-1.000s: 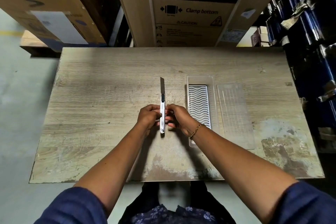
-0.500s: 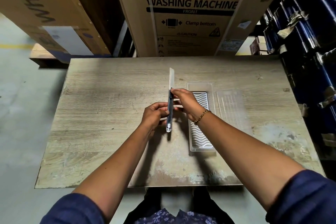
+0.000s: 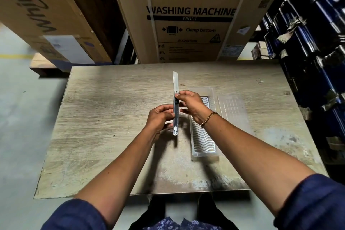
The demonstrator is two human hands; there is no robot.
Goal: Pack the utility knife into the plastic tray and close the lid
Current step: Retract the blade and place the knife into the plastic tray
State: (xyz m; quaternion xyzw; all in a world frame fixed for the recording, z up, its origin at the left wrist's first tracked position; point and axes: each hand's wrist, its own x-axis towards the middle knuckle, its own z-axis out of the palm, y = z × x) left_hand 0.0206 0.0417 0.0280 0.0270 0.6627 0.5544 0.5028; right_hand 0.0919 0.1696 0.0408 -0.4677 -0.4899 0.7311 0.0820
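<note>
A slim silver utility knife (image 3: 175, 117) is held above the table, its long blade (image 3: 175, 81) extended and pointing away from me. My left hand (image 3: 158, 115) grips the lower handle from the left. My right hand (image 3: 190, 103) pinches the knife's upper body near the dark slider. The clear plastic tray (image 3: 204, 140), with a wavy ribbed bottom, lies on the table just right of the knife, partly hidden by my right wrist. Its clear lid (image 3: 233, 110) lies flat beside it on the right.
The worn wooden table (image 3: 104, 117) stands on a grey floor. A large washing machine carton (image 3: 188, 15) stands right behind the table, another carton (image 3: 43, 15) at the back left. Dark blue stacked goods (image 3: 317, 43) line the right side.
The knife has been lifted off the table and raised. My right hand has slid from the handle's middle up to the slider. The head camera has tilted upward.
</note>
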